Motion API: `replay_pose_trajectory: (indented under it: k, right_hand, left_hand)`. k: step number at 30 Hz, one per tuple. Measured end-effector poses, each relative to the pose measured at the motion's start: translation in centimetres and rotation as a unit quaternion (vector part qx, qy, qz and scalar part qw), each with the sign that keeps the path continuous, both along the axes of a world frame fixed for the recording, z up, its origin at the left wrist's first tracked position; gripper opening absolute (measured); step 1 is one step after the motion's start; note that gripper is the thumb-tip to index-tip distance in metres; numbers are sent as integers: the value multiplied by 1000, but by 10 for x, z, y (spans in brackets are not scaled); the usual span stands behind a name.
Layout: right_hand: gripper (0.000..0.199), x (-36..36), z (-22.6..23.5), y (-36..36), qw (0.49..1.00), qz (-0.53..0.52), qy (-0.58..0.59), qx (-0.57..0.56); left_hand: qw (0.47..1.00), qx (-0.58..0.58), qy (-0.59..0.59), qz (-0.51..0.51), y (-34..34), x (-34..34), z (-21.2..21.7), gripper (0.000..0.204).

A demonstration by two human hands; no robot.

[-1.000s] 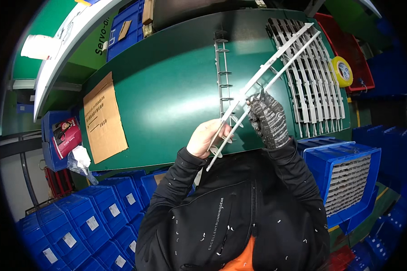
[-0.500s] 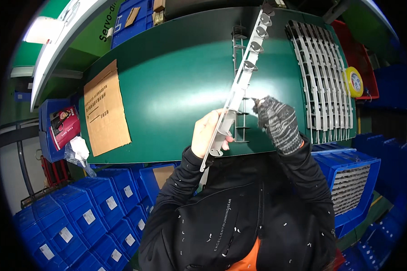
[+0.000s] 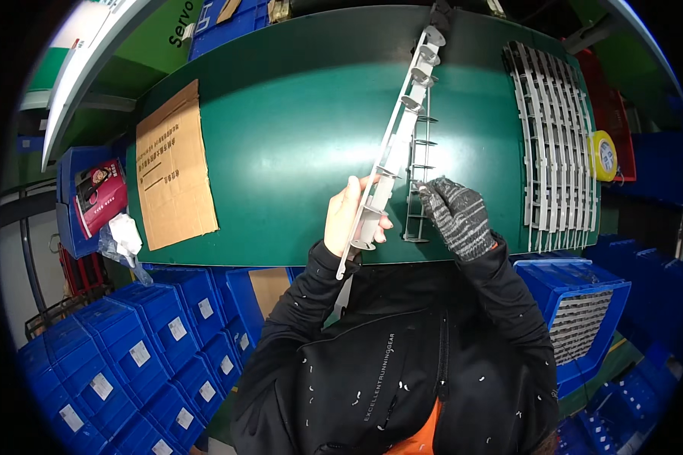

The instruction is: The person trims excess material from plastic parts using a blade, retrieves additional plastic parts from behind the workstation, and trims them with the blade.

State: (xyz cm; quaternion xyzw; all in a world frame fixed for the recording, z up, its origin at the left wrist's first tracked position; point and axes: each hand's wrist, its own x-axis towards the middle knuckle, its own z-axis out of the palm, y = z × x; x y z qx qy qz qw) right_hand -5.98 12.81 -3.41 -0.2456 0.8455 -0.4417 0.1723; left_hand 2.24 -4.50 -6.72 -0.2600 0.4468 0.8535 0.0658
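grey strip (image 3: 400,141) (straight, round-tabbed) clamped in left hand (image 3: 341,218); knit-gloved right hand (image 3: 460,218): cannot tell grip.

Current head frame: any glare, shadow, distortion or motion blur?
Head view: pale glare on the green table, with a darker shadowed band along its far side; head view: fisheye bows the table's far edge, and the corners go black; head view: no obvious motion blur on the left hand, gloved right hand or held strip.
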Motion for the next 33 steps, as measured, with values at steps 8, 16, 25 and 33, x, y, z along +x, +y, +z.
replay_pose_trajectory:
  k: [8, 16, 25, 33]
  right_hand:
    - [42, -18, -53, -26, 943, -7, 145, 299]
    - [40, -24, -67, -20, 944, 16, 139, 299]
    - [19, 18, -5, 28, 961, 78, 258, 56]
    - [22, 37, 20, 29, 942, 125, 291, -113]
  left_hand:
    - [995, -91, -32, 14, -16, 10, -84, 37]
    - [881, -428, -37, -198, -54, -27, -47, 31]
    - [940, -306, 126, 86, -68, -82, 13, 36]
    - [902, -193, 299, 245, -62, -81, 106, 16]
